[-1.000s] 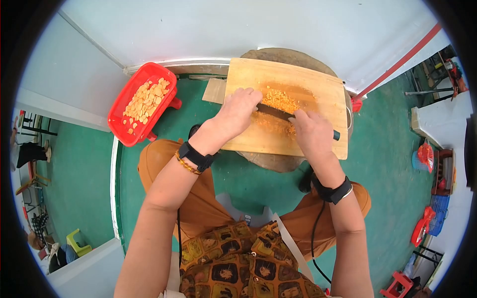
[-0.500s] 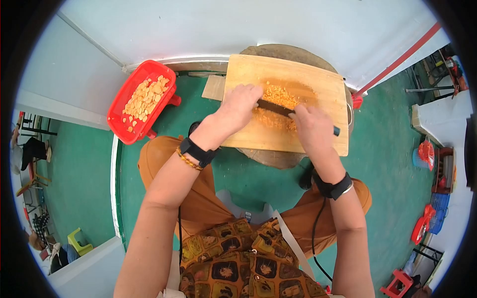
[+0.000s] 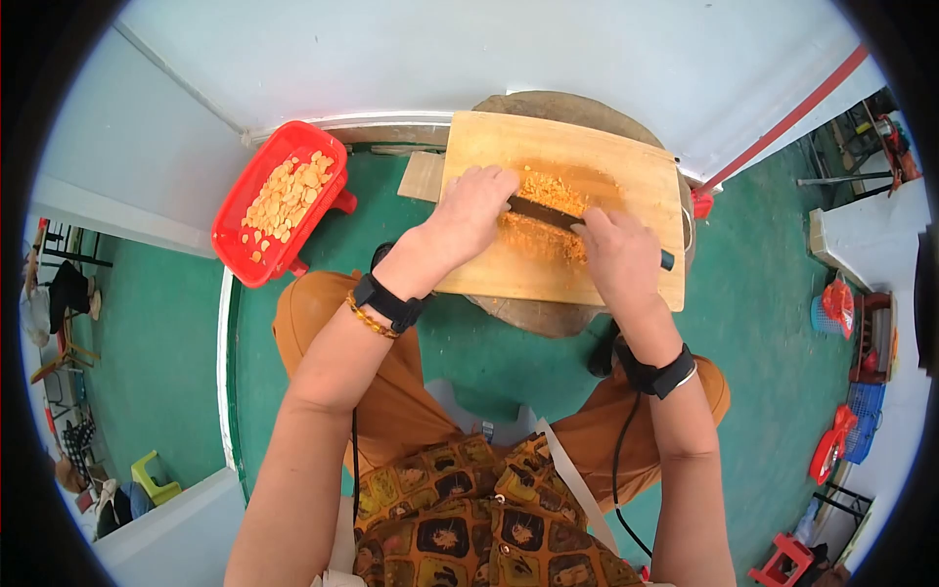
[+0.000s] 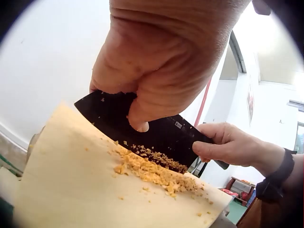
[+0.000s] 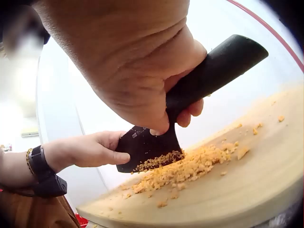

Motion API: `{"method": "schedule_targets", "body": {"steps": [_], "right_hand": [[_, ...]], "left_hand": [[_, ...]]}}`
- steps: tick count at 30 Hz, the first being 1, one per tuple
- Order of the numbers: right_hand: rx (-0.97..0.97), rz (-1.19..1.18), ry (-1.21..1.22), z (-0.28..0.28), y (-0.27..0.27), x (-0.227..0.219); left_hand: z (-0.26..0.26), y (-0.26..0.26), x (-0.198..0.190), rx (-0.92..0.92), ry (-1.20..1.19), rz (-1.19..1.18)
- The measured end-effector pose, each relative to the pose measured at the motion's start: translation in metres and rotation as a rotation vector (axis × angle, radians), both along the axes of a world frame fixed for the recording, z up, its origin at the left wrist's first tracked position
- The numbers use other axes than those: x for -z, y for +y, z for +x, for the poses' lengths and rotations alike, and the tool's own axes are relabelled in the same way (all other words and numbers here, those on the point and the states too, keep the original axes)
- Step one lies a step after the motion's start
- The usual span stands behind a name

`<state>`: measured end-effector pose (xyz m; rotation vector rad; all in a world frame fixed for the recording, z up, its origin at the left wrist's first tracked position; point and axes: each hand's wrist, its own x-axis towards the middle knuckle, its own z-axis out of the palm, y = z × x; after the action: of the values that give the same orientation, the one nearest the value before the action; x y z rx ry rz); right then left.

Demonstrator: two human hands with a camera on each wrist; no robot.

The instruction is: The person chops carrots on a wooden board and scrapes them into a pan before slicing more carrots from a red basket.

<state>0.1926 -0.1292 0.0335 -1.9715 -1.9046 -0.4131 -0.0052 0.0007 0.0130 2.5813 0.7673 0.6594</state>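
A black-bladed cleaver (image 3: pixel 546 212) stands edge down over the wooden chopping board (image 3: pixel 489 142), among finely chopped orange bits (image 3: pixel 554 192). At the blade's far end, my left hand (image 3: pixel 469 212) pinches the spine, its thumb on the blade face in the left wrist view. My right hand (image 3: pixel 622 252) grips the cleaver at its black handle (image 5: pixel 228 64), with the thumb against the blade's heel. Crumbs cling to the lower part of the blade (image 4: pixel 164 137), and more bits lie heaped along its edge.
The board rests on a round wooden stump (image 3: pixel 626 117) beside the white wall. To the left, a red plastic basin (image 3: pixel 227 220) holds thin orange slices (image 3: pixel 289 196). Brown-trousered knees (image 3: pixel 313 313) flank the near side. Baskets and a red stool (image 3: pixel 782 560) stand far right.
Both hands keep their hold on the cleaver, which shifts only slightly over the chopped bits. The whole head view bobs a little up and back down.
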Motion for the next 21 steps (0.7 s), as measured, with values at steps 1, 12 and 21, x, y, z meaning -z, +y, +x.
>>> {"method": "schedule_targets", "body": {"steps": [1,12,21], "right_hand": [[0.006,0.006,-0.004,-0.001,-0.001,-0.003],[-0.022,-0.009,-0.01,-0.007,-0.009,-0.01],[-0.088,-0.131,0.097,-0.017,-0.028,0.002]], "left_hand": [[0.0,-0.001,-0.003,-0.004,-0.008,0.006],[-0.01,-0.01,-0.011,0.025,0.0,0.011],[-0.027,-0.024,0.003,0.079,0.065,-0.105]]}}
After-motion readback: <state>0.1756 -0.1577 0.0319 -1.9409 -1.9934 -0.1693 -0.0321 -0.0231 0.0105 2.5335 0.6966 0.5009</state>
